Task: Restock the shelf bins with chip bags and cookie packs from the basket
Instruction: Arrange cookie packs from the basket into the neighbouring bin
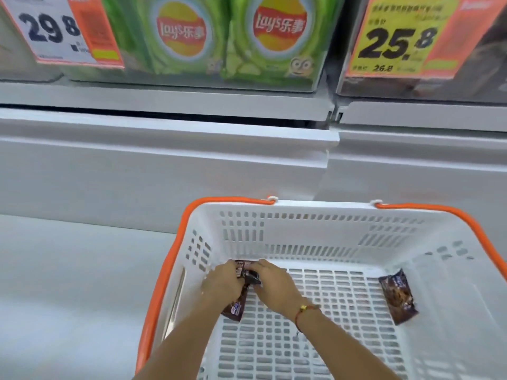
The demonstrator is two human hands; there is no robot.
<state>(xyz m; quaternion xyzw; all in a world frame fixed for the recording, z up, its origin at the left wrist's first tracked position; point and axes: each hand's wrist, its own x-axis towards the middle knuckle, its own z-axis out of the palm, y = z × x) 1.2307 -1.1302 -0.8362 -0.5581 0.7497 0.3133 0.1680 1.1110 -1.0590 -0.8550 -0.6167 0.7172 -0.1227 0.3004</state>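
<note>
1. White slotted plastic basket [301, 212] with orange handles fills the lower right of the frame.
2. Both hands, left hand [222, 283] and right hand [274, 286], pinch dark brown foil cookie packs [241, 272] at its lower-left floor, apparently two.
3. Another brown foil pack [397, 297] lies apart, at right.
4. Packs look light, crinkly, slippery and crushable; grip their sealed ends.
5. Green chip bags [227, 39] sit upper centre.

A pale grey floor [68, 283] carries a white slotted plastic basket with orange handles [315, 231], which stands close against the foot of a white metal shelf unit [164, 171], toward the right of the floor in view.
</note>
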